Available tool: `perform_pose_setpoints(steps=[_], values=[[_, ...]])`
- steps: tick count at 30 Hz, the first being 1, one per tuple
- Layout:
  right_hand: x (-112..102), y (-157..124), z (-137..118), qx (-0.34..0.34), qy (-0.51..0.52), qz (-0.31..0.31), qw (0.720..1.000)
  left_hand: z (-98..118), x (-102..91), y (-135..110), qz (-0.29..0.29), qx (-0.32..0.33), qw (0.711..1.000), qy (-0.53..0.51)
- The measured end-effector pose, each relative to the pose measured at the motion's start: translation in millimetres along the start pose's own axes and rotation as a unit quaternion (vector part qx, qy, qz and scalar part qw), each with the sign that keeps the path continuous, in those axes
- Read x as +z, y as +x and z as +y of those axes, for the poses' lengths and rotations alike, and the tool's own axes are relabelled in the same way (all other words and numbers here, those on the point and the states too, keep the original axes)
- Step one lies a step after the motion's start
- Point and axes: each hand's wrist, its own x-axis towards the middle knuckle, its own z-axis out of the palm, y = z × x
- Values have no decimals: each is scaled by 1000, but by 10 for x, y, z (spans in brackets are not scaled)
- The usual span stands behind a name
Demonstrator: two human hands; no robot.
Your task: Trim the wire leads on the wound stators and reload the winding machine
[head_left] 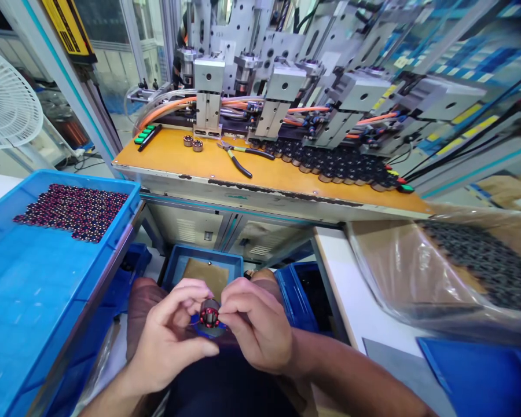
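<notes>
A small ring-shaped motor stator with a dark core and red wire windings is held up over my lap, its open end facing me. My left hand curls round its left side, fingers at the top and thumb stretched below it. With thumb and fingertips together, my right hand pinches the right rim of the stator. Whether a wire end lies between those fingertips is too small to tell. A thin wire sticks out at the stator's left side.
A blue tray at left bears many wound stators. Ahead, an orange bench carries pliers, two loose rings, rows of black parts and a machine. A plastic-lined box stands right; a blue bin sits below.
</notes>
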Motion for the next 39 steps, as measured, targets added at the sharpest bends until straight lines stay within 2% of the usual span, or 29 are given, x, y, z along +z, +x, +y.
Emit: perform_pose_setpoints(steps=[3, 6, 11, 15, 19, 22, 24, 26, 28, 33, 39], values=[[-14, -40, 27, -26, -12, 1, 1000, 44, -6, -14, -31, -84, 996, 1], [-43, -55, -11, -35, -28, -13, 999, 37, 25, -68, -19, -103, 994, 5], [-56, -22, -74, -22, -65, -14, 998, -73, 92, -112, 9, -26, 997, -74], [-28, 20, -77, -24, -85, -8, 996, -77, 76, -88, -12, 62, 989, -137], [-23, 61, -124, -30, -72, -6, 997, -50, 68, -78, -41, 94, 967, -234], [-61, 136, -184, -74, -60, -19, 995, -35, 63, -63, -50, 43, 958, -280], [-97, 192, -213, -108, -60, -24, 992, -26, 58, -52, -61, -40, 968, -240], [-126, 223, -218, -131, -67, -45, 988, -27, 60, -46, -96, -115, 969, -194], [-138, 211, -197, -136, -82, -58, 986, -42, 74, -48, -118, -141, 966, -182], [-121, 107, -111, -97, -114, -46, 988, -72, 125, -42, -52, -68, 982, -166], [-118, 190, -113, -69, -132, -54, 987, 14, 108, -23, -46, 32, 975, -217]])
